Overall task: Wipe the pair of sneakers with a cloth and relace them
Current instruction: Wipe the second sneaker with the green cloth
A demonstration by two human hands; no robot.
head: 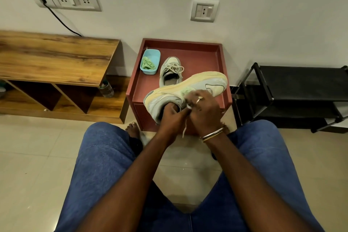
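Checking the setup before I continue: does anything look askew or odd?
A loose lace dangles below the held sneaker, and a plastic bottle sits tilted by the wooden bench's end.

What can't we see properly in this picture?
In the head view:
The held sneaker: its lace holes are covered by the left hand and right hand.
The cloth: mostly under the right hand's fingers.
The other sneaker: its heel is behind the held sneaker.

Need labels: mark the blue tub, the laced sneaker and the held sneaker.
blue tub (153,56): head view, bare floor.
laced sneaker (172,60): head view, toe cap.
held sneaker (203,80): head view, sole.
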